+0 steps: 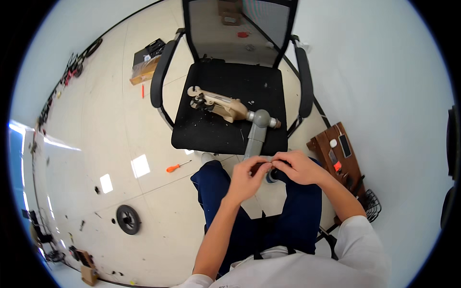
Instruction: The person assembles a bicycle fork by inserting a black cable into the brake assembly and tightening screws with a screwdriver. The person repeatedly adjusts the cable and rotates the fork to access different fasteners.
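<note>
the tan part [229, 108] and the gray tube [256, 138] look joined already, lying on the black chair [211, 140]. past its front edge, the left hand [247, 178] and right hand [300, 167] have bent fingers, tips close together; whether they grip something, one cannot tell. what is left to do does not show.

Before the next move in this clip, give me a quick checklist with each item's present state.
1. Left hand and right hand together at the fingertips: ok.
2. What the fingertips pinch, if anything: cannot tell, too small.
3. Beige part lying on the chair: ok.
4. Seat free of loose bits: not ok, some lie there.
5. Screwdriver in hand: not ok, on the floor.
6. Wheel away from the feet: ok, off to the left.
</note>
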The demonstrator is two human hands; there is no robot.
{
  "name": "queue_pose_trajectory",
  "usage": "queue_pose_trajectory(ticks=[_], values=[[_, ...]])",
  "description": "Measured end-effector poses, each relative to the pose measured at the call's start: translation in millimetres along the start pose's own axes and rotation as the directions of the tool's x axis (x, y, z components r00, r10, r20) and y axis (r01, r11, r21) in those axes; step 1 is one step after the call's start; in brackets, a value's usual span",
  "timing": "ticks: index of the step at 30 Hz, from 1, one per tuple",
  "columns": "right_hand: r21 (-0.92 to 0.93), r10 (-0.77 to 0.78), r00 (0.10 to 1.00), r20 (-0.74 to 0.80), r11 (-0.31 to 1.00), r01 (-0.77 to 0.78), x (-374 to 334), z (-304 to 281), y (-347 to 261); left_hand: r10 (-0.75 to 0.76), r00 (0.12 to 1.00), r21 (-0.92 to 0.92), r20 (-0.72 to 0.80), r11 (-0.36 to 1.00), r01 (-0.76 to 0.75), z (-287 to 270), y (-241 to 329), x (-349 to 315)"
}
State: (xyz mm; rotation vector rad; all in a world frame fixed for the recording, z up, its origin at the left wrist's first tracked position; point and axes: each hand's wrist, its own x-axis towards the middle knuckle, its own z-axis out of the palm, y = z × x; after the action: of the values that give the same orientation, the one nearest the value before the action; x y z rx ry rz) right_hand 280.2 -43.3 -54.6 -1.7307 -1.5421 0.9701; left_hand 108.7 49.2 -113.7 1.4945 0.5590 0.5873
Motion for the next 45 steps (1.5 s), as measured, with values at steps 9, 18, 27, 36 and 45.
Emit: queue_pose_trajectory(ticks=[9,18,27,36,45], values=[[-0.176,0.109,0.986,-0.124,0.976,-0.130,144,-2,-8,-0.449,0.722,-0.593,-0.526,0.802,0.067,-120,-91,114],[-0.594,0.073,0.986,0.149,0.804,0.030,277,-13,-12,-0.404,0.820,-0.642,-0.405,0.764,0.059,-130,-99,169],[-0.608,-0.009,0.960,0.280,0.772,0.184,296,-23,-9,-0.360,0.877,-0.677,-0.320,0.734,0.055,-141,-103,166],[-0.804,-0.035,0.940,0.339,0.509,0.309,319,-5,-28,-0.292,0.898,-0.638,-0.328,0.770,0.018,-141,-107,167],[-0.855,0.351,0.796,0.493,0.367,0.367,339,17,-69,-0.298,0.887,-0.566,-0.354,0.823,0.051,-141,-109,166]])
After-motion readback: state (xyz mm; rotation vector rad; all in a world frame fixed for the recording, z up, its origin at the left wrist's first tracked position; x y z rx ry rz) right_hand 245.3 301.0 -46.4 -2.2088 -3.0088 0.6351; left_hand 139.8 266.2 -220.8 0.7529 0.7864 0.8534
